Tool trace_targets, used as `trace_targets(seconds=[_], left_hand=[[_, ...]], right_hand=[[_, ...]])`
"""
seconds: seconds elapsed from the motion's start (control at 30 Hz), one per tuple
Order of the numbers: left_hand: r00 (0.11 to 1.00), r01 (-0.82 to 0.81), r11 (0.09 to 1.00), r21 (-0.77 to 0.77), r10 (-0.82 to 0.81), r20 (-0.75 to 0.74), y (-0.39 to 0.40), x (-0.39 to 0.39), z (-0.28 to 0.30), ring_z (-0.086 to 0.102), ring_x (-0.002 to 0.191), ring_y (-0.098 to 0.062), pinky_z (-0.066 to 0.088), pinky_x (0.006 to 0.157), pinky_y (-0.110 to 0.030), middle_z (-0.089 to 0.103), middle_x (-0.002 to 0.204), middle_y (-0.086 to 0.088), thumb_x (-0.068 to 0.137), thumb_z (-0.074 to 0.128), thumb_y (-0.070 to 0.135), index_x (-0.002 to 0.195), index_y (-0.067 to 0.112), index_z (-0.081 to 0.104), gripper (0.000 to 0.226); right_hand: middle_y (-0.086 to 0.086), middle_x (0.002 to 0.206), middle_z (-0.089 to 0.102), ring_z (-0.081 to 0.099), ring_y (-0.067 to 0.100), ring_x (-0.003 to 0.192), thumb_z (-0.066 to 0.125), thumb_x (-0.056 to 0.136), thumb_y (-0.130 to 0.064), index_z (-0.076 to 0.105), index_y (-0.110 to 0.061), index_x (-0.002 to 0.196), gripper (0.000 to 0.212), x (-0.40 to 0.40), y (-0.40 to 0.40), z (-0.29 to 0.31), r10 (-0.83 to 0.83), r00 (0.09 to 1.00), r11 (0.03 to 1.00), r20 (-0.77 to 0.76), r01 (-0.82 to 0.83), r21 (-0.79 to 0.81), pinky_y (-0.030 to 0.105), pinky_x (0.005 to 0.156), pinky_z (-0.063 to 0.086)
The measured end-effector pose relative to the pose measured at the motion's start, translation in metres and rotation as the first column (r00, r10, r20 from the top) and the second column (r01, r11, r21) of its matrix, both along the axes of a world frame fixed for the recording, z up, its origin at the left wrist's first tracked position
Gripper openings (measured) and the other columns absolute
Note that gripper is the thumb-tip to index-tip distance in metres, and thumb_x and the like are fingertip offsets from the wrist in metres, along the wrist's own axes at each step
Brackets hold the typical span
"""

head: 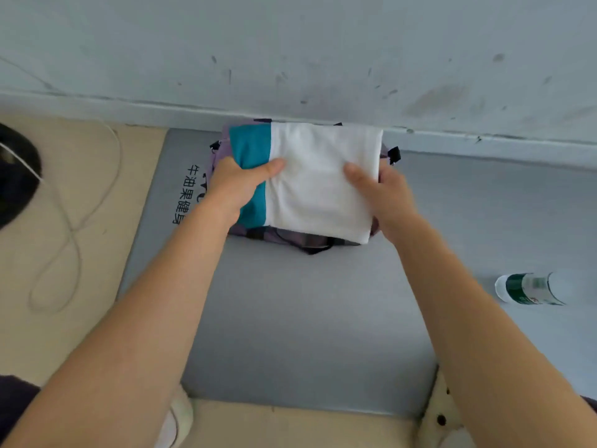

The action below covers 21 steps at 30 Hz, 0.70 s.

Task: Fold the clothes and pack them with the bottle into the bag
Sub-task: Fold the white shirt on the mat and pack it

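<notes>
Clothes: folded stack (pixel 319 185), white piece on top, teal piece under it showing at the left, held over the bag.
Left hand (pixel 237 184): grips the stack's left edge, thumb on top, fingers hidden beneath.
Right hand (pixel 389 197): grips the right edge, thumb on the white cloth.
Bag (pixel 290 237): purple with black straps, on the grey mat (pixel 290 318), mostly covered; its contents hidden.
Bottle (pixel 529 289): lying on the mat, well right of the bag.
</notes>
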<state>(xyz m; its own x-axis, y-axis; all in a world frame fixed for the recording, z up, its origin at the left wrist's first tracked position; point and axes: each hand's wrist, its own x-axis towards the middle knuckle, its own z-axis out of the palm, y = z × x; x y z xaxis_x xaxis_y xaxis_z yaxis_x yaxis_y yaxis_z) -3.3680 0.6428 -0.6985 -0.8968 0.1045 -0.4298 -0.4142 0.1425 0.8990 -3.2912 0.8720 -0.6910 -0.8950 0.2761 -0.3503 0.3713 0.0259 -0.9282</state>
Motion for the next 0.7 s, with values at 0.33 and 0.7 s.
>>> trace_targets(seconds=[0.33, 0.7], left_hand=[[0.954, 0.300, 0.870, -0.391, -0.284, 0.098, 0.011, -0.050, -0.033, 0.058, 0.094, -0.017, 0.045, 0.076, -0.030, 0.063, 0.117, -0.004, 0.087, 0.072, 0.036, 0.119, 0.012, 0.057, 0.043], [0.972, 0.235, 0.954, -0.187, -0.234, 0.029, -0.027, 0.080, 0.036, 0.065, 0.086, -0.003, 0.046, 0.068, -0.021, 0.069, 0.098, 0.015, 0.082, 0.078, 0.035, 0.102, 0.031, 0.064, 0.025]], right_hand=[[-0.010, 0.084, 0.058, 0.054, 0.007, 0.076, 0.068, 0.086, -0.042, 0.058, -0.019, 0.099, 0.028, -0.054, 0.015, -0.030, 0.199, 0.960, 0.878, 0.197, -0.264, 0.399, 0.021, 0.058, 0.039], [-0.003, 0.089, 0.070, 0.067, 0.017, 0.080, 0.072, 0.084, -0.039, 0.065, -0.023, 0.093, 0.020, 0.075, 0.005, 0.042, 0.154, 0.974, 0.946, 0.169, -0.194, 0.258, 0.026, 0.056, 0.051]])
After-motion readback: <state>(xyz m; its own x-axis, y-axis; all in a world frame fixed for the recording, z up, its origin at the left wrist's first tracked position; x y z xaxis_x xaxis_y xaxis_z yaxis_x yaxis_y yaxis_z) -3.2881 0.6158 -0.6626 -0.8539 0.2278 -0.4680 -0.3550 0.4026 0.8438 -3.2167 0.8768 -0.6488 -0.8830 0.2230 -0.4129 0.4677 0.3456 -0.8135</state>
